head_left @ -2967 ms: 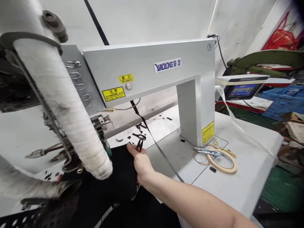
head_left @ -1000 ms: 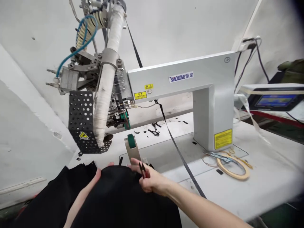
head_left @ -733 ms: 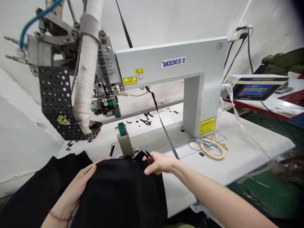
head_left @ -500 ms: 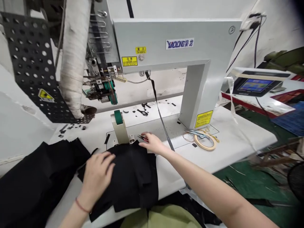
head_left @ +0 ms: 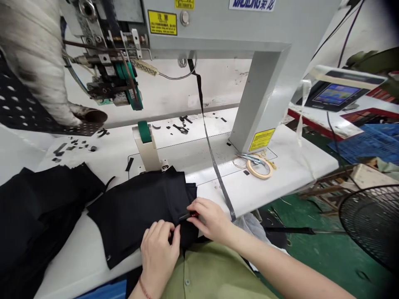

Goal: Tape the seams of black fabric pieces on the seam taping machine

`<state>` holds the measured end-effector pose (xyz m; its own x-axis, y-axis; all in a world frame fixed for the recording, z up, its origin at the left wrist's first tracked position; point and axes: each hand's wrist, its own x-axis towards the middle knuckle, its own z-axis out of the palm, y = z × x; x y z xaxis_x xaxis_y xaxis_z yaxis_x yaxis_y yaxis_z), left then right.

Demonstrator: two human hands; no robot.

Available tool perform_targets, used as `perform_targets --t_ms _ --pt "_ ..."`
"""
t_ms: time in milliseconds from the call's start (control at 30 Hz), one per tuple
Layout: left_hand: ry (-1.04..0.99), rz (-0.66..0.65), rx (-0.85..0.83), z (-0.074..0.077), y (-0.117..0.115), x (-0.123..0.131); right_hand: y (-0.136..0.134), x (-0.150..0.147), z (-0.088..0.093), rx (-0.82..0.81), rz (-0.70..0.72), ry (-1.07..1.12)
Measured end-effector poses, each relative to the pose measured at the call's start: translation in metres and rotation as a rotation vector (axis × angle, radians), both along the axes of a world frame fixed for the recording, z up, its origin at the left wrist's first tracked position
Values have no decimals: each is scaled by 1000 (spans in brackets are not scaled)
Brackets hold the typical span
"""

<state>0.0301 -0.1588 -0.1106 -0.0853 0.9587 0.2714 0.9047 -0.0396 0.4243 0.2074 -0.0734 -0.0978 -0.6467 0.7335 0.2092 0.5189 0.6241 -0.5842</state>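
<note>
Right hand (head_left: pixel 210 220) is clamping snips (head_left: pixel 184 216), handles mostly hidden; left hand (head_left: pixel 160 249) is curling at black cloth (head_left: pixel 137 207), grip unclear. Cloth is overlying bench (head_left: pixel 280 170) near front edge, room opening rightward.

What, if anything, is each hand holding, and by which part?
The right hand holds red-handled snips by the handle. The left hand is at the black fabric; whether it grips it is unclear.

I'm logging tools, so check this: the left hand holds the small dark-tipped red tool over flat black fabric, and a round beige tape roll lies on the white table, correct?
Not quite: the right hand holds the small dark-tipped red tool over flat black fabric, as the head view shows. The rest stands.
</note>
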Motion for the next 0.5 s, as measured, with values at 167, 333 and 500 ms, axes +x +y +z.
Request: perform_targets --t_ms 167,333,500 --pt "-154 -24 -56 5 -3 -1 -11 1 -5 129 -20 -24" --pt "-238 -51 -61 8 -5 -2 -14 -10 -2 162 28 -20" --pt "-265 -65 -56 9 -8 -4 -12 -20 -1 133 57 -25"
